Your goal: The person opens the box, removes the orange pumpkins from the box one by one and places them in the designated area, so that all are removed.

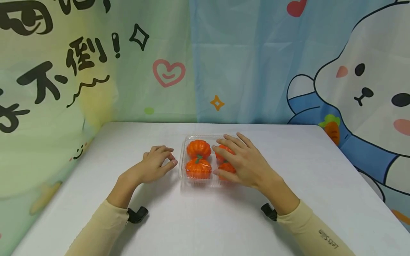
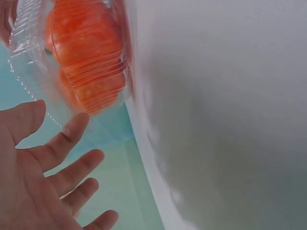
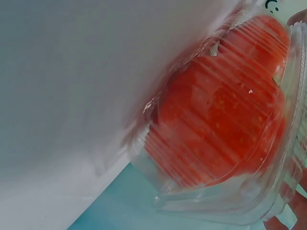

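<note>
A clear plastic clamshell box [image 1: 182,170] sits on the white table, holding several small orange pumpkins [image 1: 198,169] with green stems. Ridged clear plastic covers the pumpkins in both wrist views; whether the lid is latched I cannot tell. My left hand [image 1: 157,163] hovers just left of the box, its fingers loosely bent and apart from it in the head view. In the left wrist view the fingers [image 2: 76,172] are spread and hold nothing. Over the box's right side reaches my right hand [image 1: 245,161], fingers spread, hiding part of the right-hand pumpkins. Whether it touches the plastic is unclear.
The white table [image 1: 205,220] extends around the box on all sides. Behind it hangs a printed cloth backdrop [image 1: 230,64] with cartoon figures and lettering. A dark wrist camera [image 1: 137,215] is strapped at the left sleeve, another [image 1: 269,212] at the right.
</note>
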`<act>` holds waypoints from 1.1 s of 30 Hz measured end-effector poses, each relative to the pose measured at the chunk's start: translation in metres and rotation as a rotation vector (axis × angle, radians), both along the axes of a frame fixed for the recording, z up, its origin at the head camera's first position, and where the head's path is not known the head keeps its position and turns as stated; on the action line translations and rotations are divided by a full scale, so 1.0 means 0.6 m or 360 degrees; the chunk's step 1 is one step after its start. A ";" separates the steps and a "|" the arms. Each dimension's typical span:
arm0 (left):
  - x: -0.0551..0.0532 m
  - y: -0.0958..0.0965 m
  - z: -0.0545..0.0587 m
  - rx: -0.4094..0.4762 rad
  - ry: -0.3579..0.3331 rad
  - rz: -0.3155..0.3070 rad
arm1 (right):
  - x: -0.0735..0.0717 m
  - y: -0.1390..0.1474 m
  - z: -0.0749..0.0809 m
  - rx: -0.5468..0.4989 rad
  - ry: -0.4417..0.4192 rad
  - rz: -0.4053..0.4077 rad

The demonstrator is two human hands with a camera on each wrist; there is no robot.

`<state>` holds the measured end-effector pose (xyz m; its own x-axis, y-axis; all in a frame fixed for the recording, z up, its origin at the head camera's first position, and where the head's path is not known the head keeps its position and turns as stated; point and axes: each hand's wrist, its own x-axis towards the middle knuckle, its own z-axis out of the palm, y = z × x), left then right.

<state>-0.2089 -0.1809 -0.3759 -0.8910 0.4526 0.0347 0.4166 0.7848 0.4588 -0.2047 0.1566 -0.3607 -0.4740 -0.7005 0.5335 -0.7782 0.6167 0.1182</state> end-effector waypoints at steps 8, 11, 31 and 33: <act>0.006 0.000 0.008 0.0052 -0.0130 -0.0047 | 0.004 -0.012 0.003 -0.0009 0.0035 0.0006; 0.008 0.000 0.013 0.0057 -0.0163 -0.0062 | 0.005 -0.018 0.005 0.0010 0.0036 0.0027; 0.004 0.000 0.007 0.0071 -0.0281 -0.0138 | 0.012 -0.057 -0.011 0.0087 0.0060 0.0228; 0.004 -0.002 0.007 0.0062 -0.0278 -0.0142 | 0.013 -0.061 -0.013 0.0092 0.0080 0.0242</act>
<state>-0.2063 -0.1821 -0.3719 -0.8415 0.5312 -0.0981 0.3948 0.7287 0.5596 -0.1968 0.1202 -0.3684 -0.3342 -0.7921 0.5107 -0.8542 0.4836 0.1910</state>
